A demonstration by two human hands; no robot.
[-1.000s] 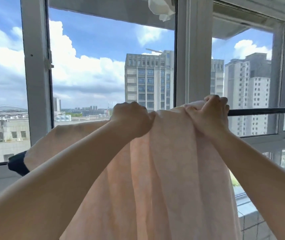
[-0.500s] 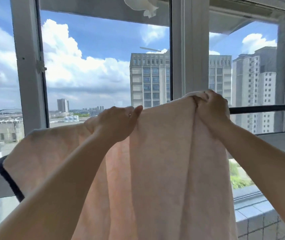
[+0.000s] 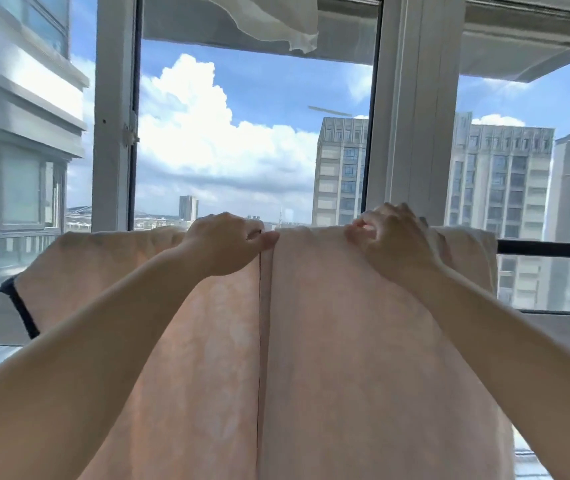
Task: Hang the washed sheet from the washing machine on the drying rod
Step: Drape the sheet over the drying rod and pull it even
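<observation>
While both forearms reach up and forward from 7 and 5 o'clock, the left hand (image 3: 223, 245) curls over the top fold of the pale pink sheet (image 3: 345, 358), thumb pinching the cloth. At about 2 o'clock of it, the right hand (image 3: 394, 244) grips the same fold with bent fingers. Draped over the drying rod (image 3: 550, 248), the sheet hangs toward 6 o'clock, hiding most of the rod; only its dark stretch at 3 o'clock shows. Beyond stands the window frame (image 3: 411, 116).
</observation>
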